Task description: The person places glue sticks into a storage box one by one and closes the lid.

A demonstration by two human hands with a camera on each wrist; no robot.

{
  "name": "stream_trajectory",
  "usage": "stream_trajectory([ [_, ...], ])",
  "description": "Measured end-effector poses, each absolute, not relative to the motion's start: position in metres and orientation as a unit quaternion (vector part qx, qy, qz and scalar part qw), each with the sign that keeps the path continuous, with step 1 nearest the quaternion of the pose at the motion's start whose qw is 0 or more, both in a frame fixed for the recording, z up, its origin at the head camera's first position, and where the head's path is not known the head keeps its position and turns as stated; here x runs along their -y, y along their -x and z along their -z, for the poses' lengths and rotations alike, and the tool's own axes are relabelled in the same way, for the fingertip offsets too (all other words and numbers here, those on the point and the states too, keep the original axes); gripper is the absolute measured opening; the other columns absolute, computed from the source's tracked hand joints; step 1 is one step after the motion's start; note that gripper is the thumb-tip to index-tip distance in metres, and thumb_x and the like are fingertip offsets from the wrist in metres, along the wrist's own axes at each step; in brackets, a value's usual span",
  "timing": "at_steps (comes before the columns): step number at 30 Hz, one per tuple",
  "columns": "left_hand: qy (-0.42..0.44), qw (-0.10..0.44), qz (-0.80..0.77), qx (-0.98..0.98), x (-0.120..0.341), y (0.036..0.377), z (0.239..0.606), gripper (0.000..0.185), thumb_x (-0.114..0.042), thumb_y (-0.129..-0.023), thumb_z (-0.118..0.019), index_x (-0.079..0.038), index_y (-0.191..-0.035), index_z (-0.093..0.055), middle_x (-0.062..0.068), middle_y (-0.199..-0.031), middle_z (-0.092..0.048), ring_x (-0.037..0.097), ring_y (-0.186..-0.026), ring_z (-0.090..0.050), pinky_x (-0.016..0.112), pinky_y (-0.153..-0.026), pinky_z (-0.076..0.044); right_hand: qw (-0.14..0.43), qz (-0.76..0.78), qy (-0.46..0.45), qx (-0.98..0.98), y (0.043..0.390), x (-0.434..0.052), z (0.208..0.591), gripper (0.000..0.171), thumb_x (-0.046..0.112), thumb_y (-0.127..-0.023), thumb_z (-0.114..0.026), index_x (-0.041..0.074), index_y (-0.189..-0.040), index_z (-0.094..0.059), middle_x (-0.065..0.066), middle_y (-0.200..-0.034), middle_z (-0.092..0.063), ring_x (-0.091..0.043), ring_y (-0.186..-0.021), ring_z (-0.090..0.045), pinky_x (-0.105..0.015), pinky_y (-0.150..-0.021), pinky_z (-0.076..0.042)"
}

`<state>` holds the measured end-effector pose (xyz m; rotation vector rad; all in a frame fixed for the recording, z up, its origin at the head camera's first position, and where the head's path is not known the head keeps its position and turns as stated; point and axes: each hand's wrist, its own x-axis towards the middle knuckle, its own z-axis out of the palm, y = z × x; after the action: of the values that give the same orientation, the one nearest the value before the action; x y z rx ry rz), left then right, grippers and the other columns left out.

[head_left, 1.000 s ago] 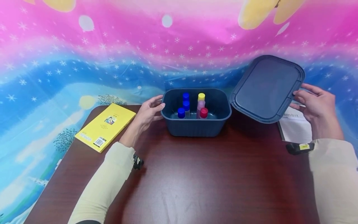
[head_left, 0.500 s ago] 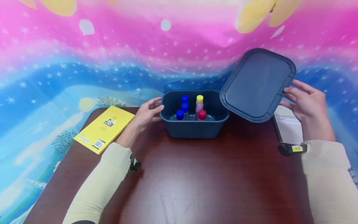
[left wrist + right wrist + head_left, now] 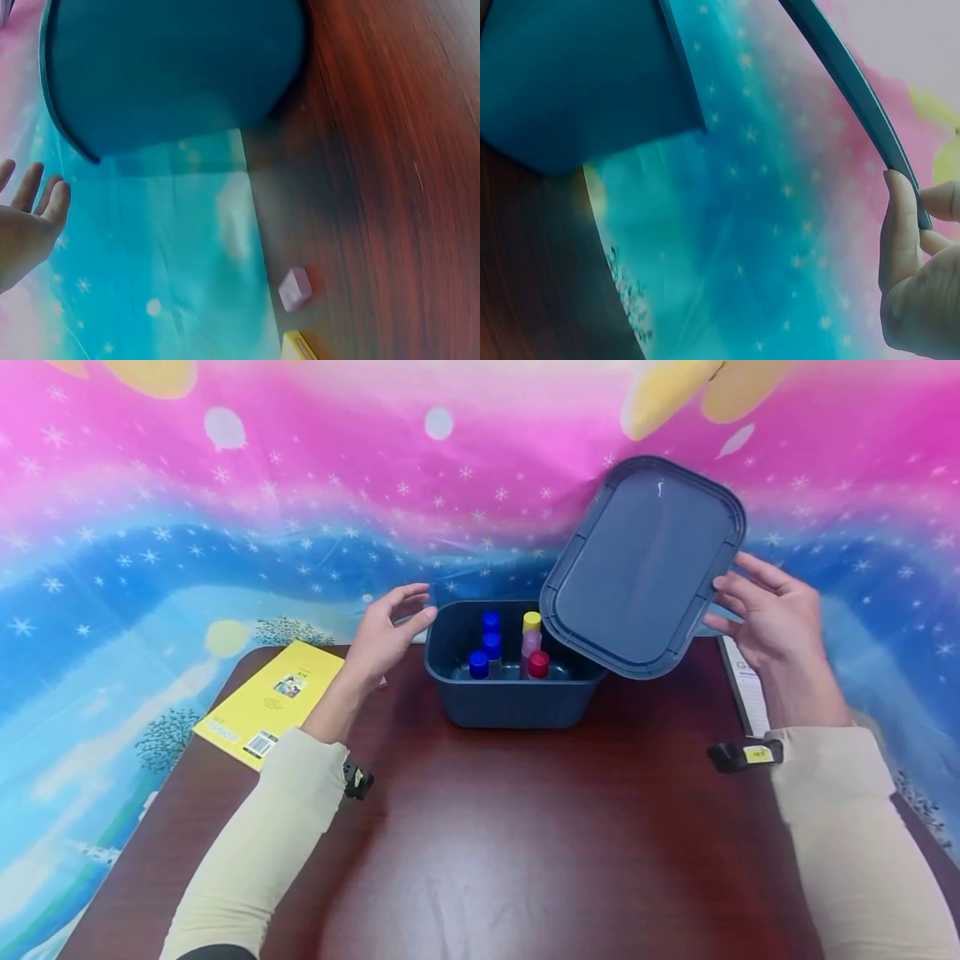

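A dark blue box stands at the back middle of the brown table. Inside it stand small bottles with blue caps, a yellow cap and a red cap. My right hand pinches the right edge of the blue lid, which hangs tilted above the box's right side. In the right wrist view the thumb lies along the lid's rim. My left hand hovers just left of the box with relaxed fingers, touching nothing; the left wrist view shows the left hand apart from the box.
A yellow book lies at the table's left back corner. A white booklet lies at the right, partly behind my right arm. A small pink piece sits near the table's back edge. A bright patterned cloth hangs behind.
The right hand has carried the lid up and to the left, partly over the box. The left hand has lifted off the box's left wall.
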<state>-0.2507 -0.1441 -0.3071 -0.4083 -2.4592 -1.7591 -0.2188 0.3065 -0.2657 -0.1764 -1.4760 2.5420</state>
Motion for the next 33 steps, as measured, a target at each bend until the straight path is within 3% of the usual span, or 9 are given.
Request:
stream_trajectory([
  [8,0.164,0.064,0.589,0.789,0.119,0.244,0.309,0.043,-0.022,-0.102,-0.065,-0.005,-0.141,-0.059,0.016,-0.139,-0.058,0.027,-0.13,-0.054,0.038,-0.111,-0.042,0.127,-0.854,0.055,0.501,0.221,-0.277,0.269,0.054,-0.006,-0.083,-0.079,0.008,-0.134,-0.067,-0.01,-0.103,-0.072,-0.023,-0.077,-0.075,-0.036,-0.051,-0.06],
  [12,0.166,0.022,0.631,0.757,0.102,0.237,0.302,0.04,-0.02,-0.103,-0.063,-0.004,-0.139,-0.059,0.017,-0.133,-0.061,0.029,-0.121,-0.06,0.037,-0.102,-0.051,0.137,-0.855,0.056,0.497,0.223,-0.265,0.273,0.052,-0.007,-0.083,-0.08,0.007,-0.132,-0.069,-0.01,-0.1,-0.073,-0.022,-0.077,-0.075,-0.035,-0.05,-0.059],
  [17,0.142,-0.047,0.716,0.682,0.083,0.232,0.293,0.041,-0.016,-0.104,-0.06,-0.003,-0.142,-0.056,0.017,-0.134,-0.062,0.035,-0.121,-0.062,0.039,-0.091,-0.057,0.134,-0.859,0.056,0.491,0.223,-0.25,0.277,0.052,-0.007,-0.083,-0.079,0.007,-0.132,-0.069,-0.01,-0.108,-0.069,-0.022,-0.077,-0.074,-0.034,-0.051,-0.059],
  [26,0.104,-0.089,0.808,0.574,0.08,0.236,0.289,0.035,-0.006,-0.103,-0.057,0.0,-0.137,-0.058,0.015,-0.122,-0.065,0.027,-0.098,-0.069,0.044,-0.08,-0.06,0.137,-0.849,0.062,0.506,0.224,-0.234,0.283,0.057,-0.004,-0.086,-0.078,0.009,-0.14,-0.063,-0.009,-0.105,-0.064,-0.018,-0.08,-0.073,-0.032,-0.053,-0.06],
  [33,0.084,-0.101,0.809,0.573,0.084,0.237,0.285,0.038,-0.003,-0.102,-0.058,-0.003,-0.14,-0.059,0.018,-0.129,-0.064,0.027,-0.1,-0.07,0.045,-0.081,-0.059,0.142,-0.846,0.069,0.509,0.221,-0.227,0.287,0.06,-0.002,-0.085,-0.08,0.013,-0.14,-0.063,-0.008,-0.105,-0.062,-0.018,-0.084,-0.072,-0.032,-0.055,-0.06],
])
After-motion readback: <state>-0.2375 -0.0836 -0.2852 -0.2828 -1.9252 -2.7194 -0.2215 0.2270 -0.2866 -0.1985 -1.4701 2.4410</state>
